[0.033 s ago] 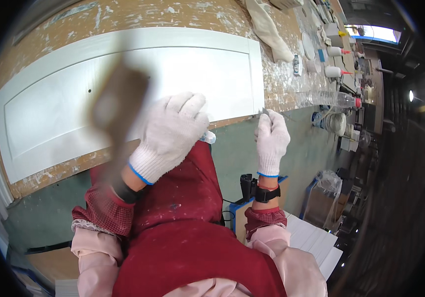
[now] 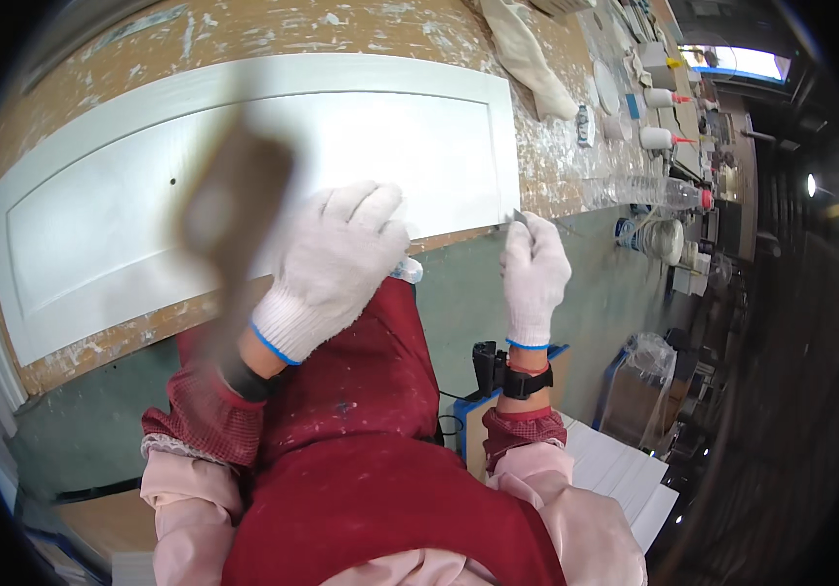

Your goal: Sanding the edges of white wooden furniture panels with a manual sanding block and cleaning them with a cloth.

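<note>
A long white framed panel [image 2: 97, 215] with a small dark hole lies on the workbench. My left hand [image 2: 336, 254], in a white knit glove, is over the panel's near edge with its fingers curled. A pale, bluish tube-like thing [image 2: 407, 271] pokes out beneath that hand; the rest of it is hidden by the glove. At the panel's near right corner, my gloved right hand [image 2: 535, 278] pinches a small thin grey blade [image 2: 518, 217], its tip by the panel's edge. Most of the blade is covered by the fingers.
A cream cloth glove or sock [image 2: 527, 63], a small tube [image 2: 585, 127], white bottles with red tips [image 2: 656, 138] and a clear plastic bottle [image 2: 673, 193] lie along the paint-smeared bench [image 2: 341, 29]. A blurred brown object [image 2: 239, 195] hangs close to the camera, covering part of the panel.
</note>
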`<state>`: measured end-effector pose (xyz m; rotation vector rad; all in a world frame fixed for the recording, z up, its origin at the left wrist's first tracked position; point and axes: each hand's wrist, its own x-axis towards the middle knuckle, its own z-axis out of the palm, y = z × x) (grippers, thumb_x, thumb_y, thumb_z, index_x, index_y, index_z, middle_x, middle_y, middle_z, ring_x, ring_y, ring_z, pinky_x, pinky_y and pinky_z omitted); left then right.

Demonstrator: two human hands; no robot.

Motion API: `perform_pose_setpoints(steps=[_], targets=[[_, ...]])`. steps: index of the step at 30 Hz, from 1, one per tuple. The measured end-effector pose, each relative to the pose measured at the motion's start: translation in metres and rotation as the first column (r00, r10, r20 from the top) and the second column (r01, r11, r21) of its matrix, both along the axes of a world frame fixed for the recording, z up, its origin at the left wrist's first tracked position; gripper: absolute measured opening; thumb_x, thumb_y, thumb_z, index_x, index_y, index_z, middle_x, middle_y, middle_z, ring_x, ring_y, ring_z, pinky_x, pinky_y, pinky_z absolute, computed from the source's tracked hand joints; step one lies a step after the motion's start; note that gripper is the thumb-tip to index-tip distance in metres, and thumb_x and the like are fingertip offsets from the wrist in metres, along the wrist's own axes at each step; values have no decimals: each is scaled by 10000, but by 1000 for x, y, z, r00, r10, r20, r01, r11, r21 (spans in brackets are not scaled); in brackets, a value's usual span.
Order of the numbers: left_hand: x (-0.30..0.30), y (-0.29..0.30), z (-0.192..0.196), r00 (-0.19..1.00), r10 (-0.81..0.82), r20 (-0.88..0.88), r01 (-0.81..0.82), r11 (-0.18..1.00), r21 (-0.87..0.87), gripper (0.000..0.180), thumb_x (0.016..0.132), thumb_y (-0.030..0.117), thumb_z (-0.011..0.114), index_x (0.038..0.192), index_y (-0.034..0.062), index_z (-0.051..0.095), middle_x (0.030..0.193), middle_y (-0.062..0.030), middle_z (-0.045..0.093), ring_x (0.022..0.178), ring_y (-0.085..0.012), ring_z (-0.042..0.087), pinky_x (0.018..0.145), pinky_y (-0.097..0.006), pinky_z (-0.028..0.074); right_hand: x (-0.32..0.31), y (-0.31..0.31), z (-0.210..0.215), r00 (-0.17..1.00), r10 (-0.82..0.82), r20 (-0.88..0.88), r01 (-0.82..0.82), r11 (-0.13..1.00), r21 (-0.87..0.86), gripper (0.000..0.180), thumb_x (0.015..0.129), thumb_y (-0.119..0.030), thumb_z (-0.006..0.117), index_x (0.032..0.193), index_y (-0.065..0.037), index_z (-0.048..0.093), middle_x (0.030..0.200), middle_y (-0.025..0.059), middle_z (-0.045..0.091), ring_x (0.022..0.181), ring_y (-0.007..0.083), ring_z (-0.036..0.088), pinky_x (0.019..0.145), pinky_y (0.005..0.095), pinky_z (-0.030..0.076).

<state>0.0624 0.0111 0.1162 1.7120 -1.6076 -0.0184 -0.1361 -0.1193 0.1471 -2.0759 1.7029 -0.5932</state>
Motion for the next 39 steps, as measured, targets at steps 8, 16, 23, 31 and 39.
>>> perform_pose_setpoints(steps=[8, 16, 23, 31, 39], targets=[[2, -1, 3, 1000, -26, -2, 26, 999, 35, 187, 671, 135, 699, 832, 91, 615, 1161, -69, 610, 1101, -280, 572, 886, -411, 493, 20, 13, -1, 920, 300, -252, -344, 926, -152, 207, 913, -217, 625, 1052, -78, 689, 971, 146, 676, 857, 323, 667, 764, 398, 530], [0, -2, 4, 999, -33, -8, 33, 997, 67, 182, 664, 118, 702, 821, 91, 615, 1148, -64, 613, 1091, -282, 579, 872, -412, 499, 4, -6, 8, 967, 173, -189, -212, 954, -210, 208, 899, -206, 643, 1042, -64, 697, 1023, 146, 691, 915, 301, 673, 814, 382, 529], [-2, -3, 2, 998, 17, 57, -20, 998, 64, 201, 631, 100, 713, 806, 83, 616, 1138, -57, 621, 1083, -274, 593, 875, -400, 510, 4, -31, -2, 918, 173, -356, -265, 937, -228, 221, 900, -217, 628, 1061, -78, 691, 1005, 145, 681, 914, 310, 661, 821, 389, 515], [-1, -2, 3, 999, -3, 38, -1, 994, 105, 220, 627, 124, 734, 807, 83, 614, 1139, -58, 619, 1090, -272, 587, 874, -390, 504, 11, -11, -6, 934, 281, -221, -326, 924, -200, 223, 912, -232, 624, 1054, -71, 685, 989, 143, 675, 880, 331, 655, 783, 400, 519], [-1, -3, 4, 999, 11, 46, -13, 999, 41, 219, 634, 125, 740, 803, 83, 606, 1134, -59, 620, 1063, -271, 598, 855, -393, 509, 5, -10, -2, 944, 277, -178, -298, 949, -100, 222, 915, -229, 622, 1050, -63, 684, 1001, 150, 672, 911, 326, 658, 816, 394, 516]])
